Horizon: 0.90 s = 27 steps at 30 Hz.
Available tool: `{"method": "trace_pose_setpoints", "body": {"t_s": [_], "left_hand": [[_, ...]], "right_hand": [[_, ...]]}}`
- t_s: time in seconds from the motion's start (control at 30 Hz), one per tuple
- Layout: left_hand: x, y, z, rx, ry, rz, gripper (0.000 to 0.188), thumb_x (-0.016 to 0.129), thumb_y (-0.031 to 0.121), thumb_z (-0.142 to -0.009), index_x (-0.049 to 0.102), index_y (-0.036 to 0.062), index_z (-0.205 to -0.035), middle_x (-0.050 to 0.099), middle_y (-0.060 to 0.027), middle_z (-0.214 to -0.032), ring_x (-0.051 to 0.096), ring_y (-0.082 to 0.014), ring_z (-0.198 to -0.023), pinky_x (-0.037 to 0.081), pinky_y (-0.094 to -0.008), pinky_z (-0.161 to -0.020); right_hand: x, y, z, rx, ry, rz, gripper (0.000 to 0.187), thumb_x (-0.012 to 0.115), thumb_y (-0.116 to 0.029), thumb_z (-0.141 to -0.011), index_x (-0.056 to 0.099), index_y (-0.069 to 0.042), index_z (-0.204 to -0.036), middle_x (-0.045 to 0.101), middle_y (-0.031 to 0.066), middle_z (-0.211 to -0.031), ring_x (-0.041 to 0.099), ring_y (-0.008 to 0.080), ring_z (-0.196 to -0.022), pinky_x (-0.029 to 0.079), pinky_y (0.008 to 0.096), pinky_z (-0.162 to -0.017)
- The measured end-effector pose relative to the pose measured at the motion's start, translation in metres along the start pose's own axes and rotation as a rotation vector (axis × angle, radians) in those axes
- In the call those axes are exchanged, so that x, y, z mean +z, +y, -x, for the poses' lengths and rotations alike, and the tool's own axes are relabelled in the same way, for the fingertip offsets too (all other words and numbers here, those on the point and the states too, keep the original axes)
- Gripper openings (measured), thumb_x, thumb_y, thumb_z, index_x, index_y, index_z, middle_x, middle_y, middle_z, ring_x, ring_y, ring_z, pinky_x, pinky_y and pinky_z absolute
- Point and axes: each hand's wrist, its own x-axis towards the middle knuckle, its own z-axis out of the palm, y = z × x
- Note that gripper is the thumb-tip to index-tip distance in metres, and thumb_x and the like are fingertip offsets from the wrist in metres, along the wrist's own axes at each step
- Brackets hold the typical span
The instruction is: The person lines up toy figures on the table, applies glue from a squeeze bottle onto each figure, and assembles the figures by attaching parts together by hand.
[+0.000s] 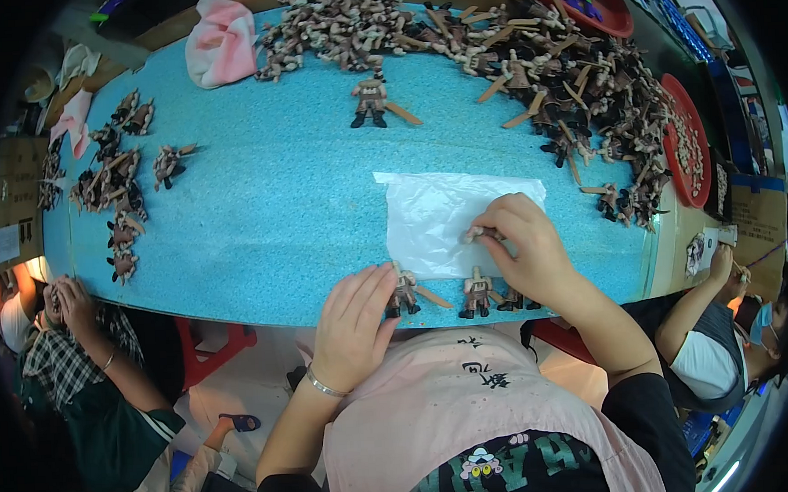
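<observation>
White sheet (424, 218) likely backs the part (475, 233) your right hand (528, 247) pinches; uncurled left hand (351, 318) seemingly steadies a figure (403, 297)

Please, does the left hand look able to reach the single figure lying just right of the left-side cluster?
Probably yes, with some stretching: between the left hand and the single figure I see only blue tabletop, with no object in the way.

Small beige-brown piece (485, 234) — over white sheet (428, 222)
</observation>
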Motion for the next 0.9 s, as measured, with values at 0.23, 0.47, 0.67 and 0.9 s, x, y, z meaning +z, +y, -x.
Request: {"method": "trace_pose_setpoints", "body": {"t_s": [0.23, 0.47, 0.67, 0.9], "left_hand": [[-0.017, 0.008, 0.007, -0.098, 0.004, 0.150, 0.067, 0.072, 0.004, -0.071, 0.045, -0.0007, -0.132, 0.056, -0.0178, -0.124, 0.056, -0.0350, -0.110, 0.044, -0.0431, -0.094], [-0.037, 0.011, 0.024, -0.407, 0.026, 0.473, 0.068, 0.073, 0.005, -0.075, 0.040, -0.0017, -0.135, 0.057, -0.0181, -0.119, 0.060, -0.0282, -0.106, 0.048, -0.0365, -0.092], [-0.029, 0.007, 0.033, -0.370, 0.047, 0.473, 0.068, 0.073, 0.005, -0.076, 0.040, -0.0009, -0.135, 0.056, -0.0168, -0.119, 0.060, -0.0272, -0.106, 0.049, -0.0355, -0.092], [-0.033, 0.004, 0.028, -0.366, 0.074, 0.451, 0.064, 0.073, 0.006, -0.076, 0.043, -0.0002, -0.132, 0.060, -0.0157, -0.114, 0.063, -0.0247, -0.103, 0.051, -0.0332, -0.088]], "right_hand": [[0.001, -0.030, -0.001, 0.413, -0.082, -0.561, 0.019, 0.058, -0.001, -0.089, 0.062, 0.001, -0.107, 0.062, 0.0029, -0.089, 0.056, 0.0101, -0.080, 0.046, 0.0229, -0.071], [0.043, -0.066, 0.002, 0.410, -0.350, -0.909, 0.025, 0.050, -0.008, -0.096, 0.061, 0.001, -0.116, 0.059, 0.0074, -0.105, 0.056, 0.0121, -0.090, 0.047, 0.0266, -0.077], [0.059, -0.086, 0.003, 0.110, -0.291, -0.637, 0.025, 0.065, 0.001, -0.080, 0.063, 0.001, -0.105, 0.060, 0.0156, -0.105, 0.060, 0.0308, -0.095, 0.049, 0.0357, -0.080], [0.061, -0.086, -0.001, 0.091, -0.297, -0.597, 0.025, 0.066, 0.001, -0.079, 0.063, 0.001, -0.104, 0.060, 0.0157, -0.105, 0.060, 0.0320, -0.093, 0.050, 0.0361, -0.078]]}}
